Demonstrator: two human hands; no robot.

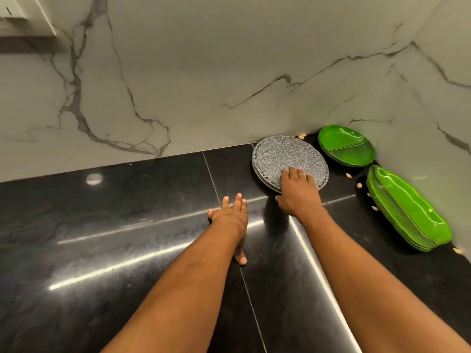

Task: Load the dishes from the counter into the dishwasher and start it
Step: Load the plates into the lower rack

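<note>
Resting straight-fingered on the near edge of the grey speckled round plate (283, 156), your right hand (298, 192) sat closer than your left hand (229, 216), spread empty on the black table (127, 225).

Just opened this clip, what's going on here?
A person leans over the black counter toward dishes in the corner. The right hand rests its fingers on top of the stack of grey speckled plates, thumb by the near rim; the stack is not yet lifted. The left hand is spread open low over the counter, holding nothing. A green divided dish and long green leaf dishes sit untouched by the wall. No dishwasher is in view.
</note>
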